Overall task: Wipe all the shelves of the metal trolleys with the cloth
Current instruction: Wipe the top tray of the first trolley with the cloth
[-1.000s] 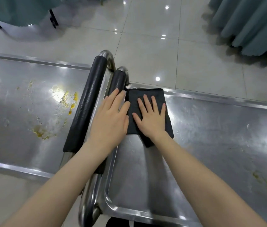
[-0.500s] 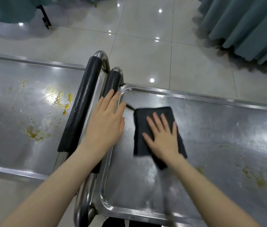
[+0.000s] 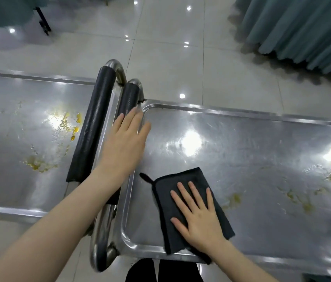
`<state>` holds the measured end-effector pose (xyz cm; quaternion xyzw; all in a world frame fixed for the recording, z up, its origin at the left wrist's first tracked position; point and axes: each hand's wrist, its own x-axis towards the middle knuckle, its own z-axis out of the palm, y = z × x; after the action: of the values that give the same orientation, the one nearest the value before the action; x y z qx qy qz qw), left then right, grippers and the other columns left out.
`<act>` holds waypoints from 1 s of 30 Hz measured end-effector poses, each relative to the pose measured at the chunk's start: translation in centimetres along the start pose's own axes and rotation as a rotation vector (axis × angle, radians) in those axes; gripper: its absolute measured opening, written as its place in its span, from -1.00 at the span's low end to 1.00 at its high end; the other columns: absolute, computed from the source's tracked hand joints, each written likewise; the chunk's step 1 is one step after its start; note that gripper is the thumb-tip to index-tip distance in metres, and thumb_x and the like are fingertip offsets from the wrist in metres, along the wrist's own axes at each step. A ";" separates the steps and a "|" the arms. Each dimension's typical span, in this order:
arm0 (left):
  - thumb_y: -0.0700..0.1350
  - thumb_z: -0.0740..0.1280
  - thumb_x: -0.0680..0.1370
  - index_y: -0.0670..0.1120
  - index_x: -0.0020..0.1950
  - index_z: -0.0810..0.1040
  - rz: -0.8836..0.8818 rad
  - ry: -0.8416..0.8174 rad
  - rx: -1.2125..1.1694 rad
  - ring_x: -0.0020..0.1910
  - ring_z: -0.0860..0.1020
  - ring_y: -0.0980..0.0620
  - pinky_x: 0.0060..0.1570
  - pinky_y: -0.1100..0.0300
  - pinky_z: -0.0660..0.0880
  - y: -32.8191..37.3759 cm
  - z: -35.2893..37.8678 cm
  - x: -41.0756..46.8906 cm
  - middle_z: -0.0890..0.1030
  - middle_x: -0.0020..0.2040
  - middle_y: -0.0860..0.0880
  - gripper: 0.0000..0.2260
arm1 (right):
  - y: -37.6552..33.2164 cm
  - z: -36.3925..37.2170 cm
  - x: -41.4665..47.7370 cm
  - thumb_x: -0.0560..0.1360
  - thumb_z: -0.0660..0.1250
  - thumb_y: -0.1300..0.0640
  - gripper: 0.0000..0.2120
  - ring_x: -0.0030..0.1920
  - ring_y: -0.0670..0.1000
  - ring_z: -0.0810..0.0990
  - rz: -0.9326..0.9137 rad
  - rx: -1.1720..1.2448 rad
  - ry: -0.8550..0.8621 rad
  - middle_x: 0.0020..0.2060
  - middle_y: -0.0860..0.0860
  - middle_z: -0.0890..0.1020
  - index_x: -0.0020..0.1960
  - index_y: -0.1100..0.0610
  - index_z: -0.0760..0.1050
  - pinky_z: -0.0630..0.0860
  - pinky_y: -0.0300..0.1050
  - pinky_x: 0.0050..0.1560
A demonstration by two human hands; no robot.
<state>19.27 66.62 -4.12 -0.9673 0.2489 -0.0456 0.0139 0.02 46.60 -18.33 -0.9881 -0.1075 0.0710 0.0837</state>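
Two metal trolleys stand side by side below me. On the right trolley's top shelf (image 3: 241,143) a folded dark grey cloth (image 3: 168,202) lies near the front left corner. My right hand (image 3: 198,214) presses flat on the cloth with fingers spread. My left hand (image 3: 124,145) rests with straight fingers on the black padded handle (image 3: 129,98) at that trolley's left end. Yellow stains (image 3: 302,198) dot the right part of this shelf. The left trolley's top shelf (image 3: 8,180) carries yellow smears (image 3: 67,123) too.
The left trolley's black padded handle (image 3: 91,127) runs beside the right one, the chrome tubes (image 3: 101,241) almost touching. Teal curtains (image 3: 302,27) hang at the back right, a teal-draped piece with black legs (image 3: 42,19) at the back left. Glossy floor tiles (image 3: 170,58) lie beyond.
My right hand has drawn the cloth from the far left corner of the right shelf down to its near edge. My left hand stays on the handle.
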 end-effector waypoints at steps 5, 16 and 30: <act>-0.27 0.27 0.55 -0.19 0.36 0.42 0.051 -0.035 0.016 0.48 0.25 -0.21 0.49 -0.08 0.12 0.2 0.1 -0.3 0.40 0.40 -0.25 -0.63 | 3.2 -2.1 5.1 0.56 0.03 -0.31 -0.37 0.58 0.04 -0.04 0.081 0.004 0.014 0.58 -0.09 0.05 0.58 -0.13 0.06 -0.04 0.32 0.48; -0.09 0.30 0.53 -0.13 0.42 0.36 -0.102 -0.016 -0.136 0.39 0.36 -0.26 0.37 -0.12 0.26 4.8 1.2 1.1 0.55 0.24 -0.19 -0.54 | 10.8 -5.4 15.9 0.58 -0.14 -0.32 -0.35 0.57 0.04 -0.21 0.337 0.031 -0.019 0.59 -0.08 -0.13 0.59 -0.11 -0.12 -0.24 0.32 0.48; -0.22 0.30 0.55 -0.18 0.35 0.47 -0.100 -0.218 -0.423 0.34 0.40 -0.28 0.25 -0.17 0.36 12.2 8.6 -1.7 0.45 0.29 -0.23 -0.64 | 10.6 -2.7 -0.1 0.57 0.05 -0.30 -0.35 0.58 0.06 -0.03 0.080 0.016 0.016 0.58 -0.07 0.04 0.58 -0.10 0.04 0.03 0.35 0.46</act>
<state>12.70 56.79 -13.47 -0.9591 0.2016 0.1115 -0.1643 2.49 36.01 -17.62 -0.9915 -0.0667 0.0671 0.0897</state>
